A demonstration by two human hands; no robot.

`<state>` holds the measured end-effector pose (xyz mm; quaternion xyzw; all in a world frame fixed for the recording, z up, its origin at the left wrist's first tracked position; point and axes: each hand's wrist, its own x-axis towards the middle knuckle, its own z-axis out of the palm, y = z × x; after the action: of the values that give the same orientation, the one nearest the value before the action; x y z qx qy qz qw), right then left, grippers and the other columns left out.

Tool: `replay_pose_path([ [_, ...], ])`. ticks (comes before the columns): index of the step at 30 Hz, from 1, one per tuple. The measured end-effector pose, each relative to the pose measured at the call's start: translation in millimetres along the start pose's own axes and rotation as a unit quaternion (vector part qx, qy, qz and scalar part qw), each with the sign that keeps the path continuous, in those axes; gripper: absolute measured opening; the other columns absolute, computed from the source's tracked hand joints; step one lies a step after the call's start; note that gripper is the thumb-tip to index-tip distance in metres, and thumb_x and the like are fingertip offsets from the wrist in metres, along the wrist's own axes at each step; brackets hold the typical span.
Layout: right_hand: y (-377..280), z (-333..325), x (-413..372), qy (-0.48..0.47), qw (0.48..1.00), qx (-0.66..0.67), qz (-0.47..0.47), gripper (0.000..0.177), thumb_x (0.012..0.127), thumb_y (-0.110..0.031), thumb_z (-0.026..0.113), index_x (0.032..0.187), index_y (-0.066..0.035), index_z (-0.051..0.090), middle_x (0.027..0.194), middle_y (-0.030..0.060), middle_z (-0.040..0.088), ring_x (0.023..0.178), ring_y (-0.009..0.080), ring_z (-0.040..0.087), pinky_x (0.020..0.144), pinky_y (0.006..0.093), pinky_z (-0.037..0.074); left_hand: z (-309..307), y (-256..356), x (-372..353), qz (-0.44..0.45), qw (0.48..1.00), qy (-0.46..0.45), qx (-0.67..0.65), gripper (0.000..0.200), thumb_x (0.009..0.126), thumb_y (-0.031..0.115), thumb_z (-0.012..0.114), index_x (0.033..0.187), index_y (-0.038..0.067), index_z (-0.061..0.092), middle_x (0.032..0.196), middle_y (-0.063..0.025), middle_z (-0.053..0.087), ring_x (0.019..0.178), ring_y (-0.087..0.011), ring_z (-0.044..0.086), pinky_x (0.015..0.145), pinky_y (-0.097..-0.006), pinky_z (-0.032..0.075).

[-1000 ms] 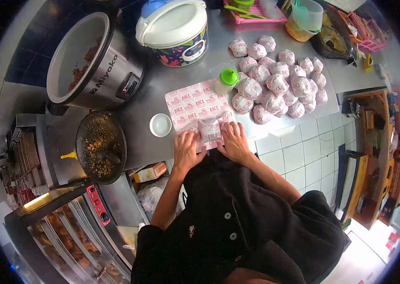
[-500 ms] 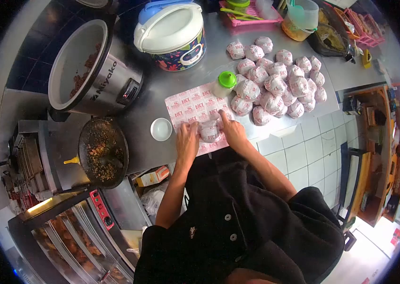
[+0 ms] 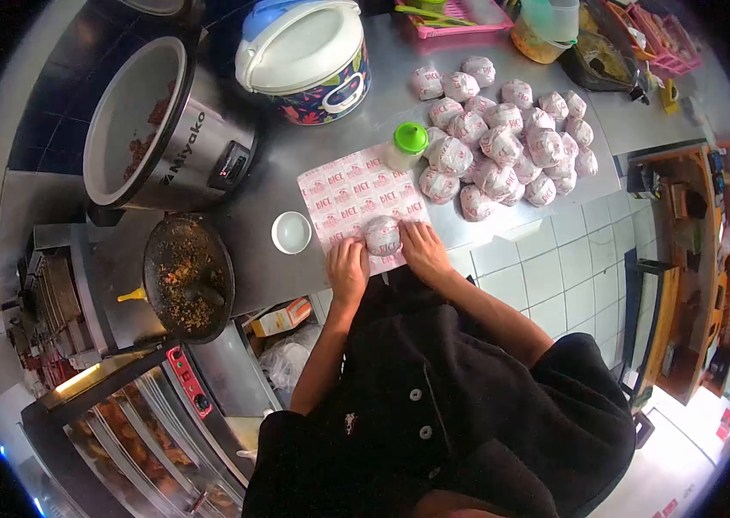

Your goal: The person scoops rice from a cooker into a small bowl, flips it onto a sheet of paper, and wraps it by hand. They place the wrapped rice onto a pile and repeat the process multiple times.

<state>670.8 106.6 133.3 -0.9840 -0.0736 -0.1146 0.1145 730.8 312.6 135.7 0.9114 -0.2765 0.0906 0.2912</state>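
Observation:
A round bundle (image 3: 382, 236) in white paper with red print sits near the counter's front edge. My left hand (image 3: 349, 269) is closed against its left side, with the fingers bent at the paper. On the opposite side my right hand (image 3: 424, 250) presses its closed fingers to the bundle's wrapper. Under the bundle lie flat sheets of the same printed wrapping paper (image 3: 352, 186). A squeeze bottle with a green cap (image 3: 410, 140) stands at the sheets' far right corner. Just left of the paper is a small white bowl (image 3: 291, 233). My fingertips are partly hidden.
Many similar wrapped bundles (image 3: 500, 147) are piled to the right. A silver slow cooker (image 3: 201, 160) and a flowered rice container (image 3: 317, 86) stand at the back left. Nearer is a dark pan of fried bits (image 3: 184, 298). A pink basket (image 3: 460, 30) is at the back.
Both hands have drawn down toward the counter's front edge, the right one most. The bundle looks rounder and more tightly wrapped, with its top uncovered by fingers. The view has shifted slightly.

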Motion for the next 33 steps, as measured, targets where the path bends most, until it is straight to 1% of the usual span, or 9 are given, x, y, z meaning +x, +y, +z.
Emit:
replay_pose_path([
  [4,-1,-1,1,-0.022,0.999,0.017,0.017,0.053,0.085,-0.017,0.065,0.132,0.004,0.056,0.122,0.0144,0.056,0.115,0.0305,0.056,0.102,0.0409,0.046,-18,11,3,0.039,0.999,0.009,-0.014,0.018,0.085,0.007,0.069,0.103,0.003,0.068,0.116,-0.0149,0.063,0.103,-0.0366,0.062,0.09,-0.0504,0.049],
  [12,-1,-6,-1,-0.021,0.996,0.074,0.039,0.046,0.084,-0.015,0.062,0.125,0.005,0.061,0.12,0.013,0.057,0.115,0.0283,0.055,0.101,0.0383,0.046,-20,2,42,-0.187,0.953,-0.222,-0.089,0.025,0.077,0.009,0.077,0.099,0.001,0.067,0.102,-0.0155,0.068,0.097,-0.0344,0.066,0.082,-0.0413,0.052],
  [19,2,-9,0,0.004,0.946,0.297,0.128,0.046,0.083,-0.002,0.062,0.129,-0.001,0.062,0.124,0.0158,0.06,0.119,0.0334,0.056,0.104,0.041,0.047,-17,-36,57,-0.336,0.72,-0.425,-0.433,0.041,0.076,0.006,0.069,0.117,0.001,0.069,0.1,-0.0052,0.072,0.091,-0.0163,0.067,0.08,-0.0321,0.051],
  [22,12,-22,6,-0.061,0.843,0.515,0.139,0.044,0.09,-0.004,0.056,0.133,0.0,0.06,0.131,0.0177,0.061,0.125,0.0335,0.057,0.108,0.0401,0.044,-34,-23,45,-0.334,0.671,-0.395,-0.531,0.042,0.079,0.005,0.069,0.121,0.0,0.069,0.107,-0.007,0.072,0.098,-0.0187,0.068,0.091,-0.0335,0.051],
  [24,10,-20,10,-0.11,0.611,0.741,0.256,0.042,0.094,-0.009,0.053,0.134,0.001,0.059,0.132,0.0168,0.061,0.125,0.0294,0.057,0.108,0.0401,0.044,-40,1,41,-0.346,0.624,-0.338,-0.614,0.04,0.08,-0.001,0.07,0.12,0.001,0.07,0.114,-0.007,0.073,0.105,-0.0178,0.068,0.098,-0.032,0.051],
  [25,8,-31,19,-0.129,0.467,0.824,0.294,0.042,0.096,-0.011,0.051,0.135,0.001,0.059,0.133,0.0164,0.061,0.125,0.0273,0.057,0.109,0.0402,0.044,-41,5,42,-0.344,0.647,-0.343,-0.588,0.04,0.08,-0.001,0.071,0.121,0.0,0.07,0.113,-0.0068,0.073,0.105,-0.0175,0.068,0.097,-0.0322,0.051],
  [26,6,-45,23,-0.126,0.424,0.841,0.311,0.048,0.102,-0.03,0.053,0.136,0.003,0.057,0.133,0.0156,0.061,0.123,0.0234,0.058,0.107,0.0389,0.044,-43,7,43,-0.34,0.669,-0.346,-0.563,0.04,0.081,-0.001,0.072,0.121,0.0,0.07,0.113,-0.0065,0.073,0.105,-0.0173,0.068,0.097,-0.0323,0.052],
  [29,2,-76,35,-0.146,0.624,0.71,0.293,0.064,0.098,-0.047,0.062,0.137,0.003,0.056,0.129,0.0155,0.063,0.121,0.0244,0.058,0.105,0.0375,0.044,-44,17,46,-0.309,0.75,-0.324,-0.487,0.037,0.082,-0.002,0.074,0.119,-0.001,0.07,0.112,-0.0077,0.073,0.102,-0.0169,0.069,0.091,-0.0321,0.054],
  [33,-3,-62,33,-0.09,0.567,0.752,0.322,0.075,0.089,-0.053,0.074,0.136,0.003,0.056,0.124,0.0157,0.064,0.119,0.0235,0.059,0.102,0.0354,0.046,-52,33,66,-0.248,0.833,-0.315,-0.38,0.035,0.083,-0.004,0.075,0.117,-0.003,0.069,0.108,-0.0109,0.075,0.097,-0.0189,0.071,0.085,-0.0314,0.055],
])
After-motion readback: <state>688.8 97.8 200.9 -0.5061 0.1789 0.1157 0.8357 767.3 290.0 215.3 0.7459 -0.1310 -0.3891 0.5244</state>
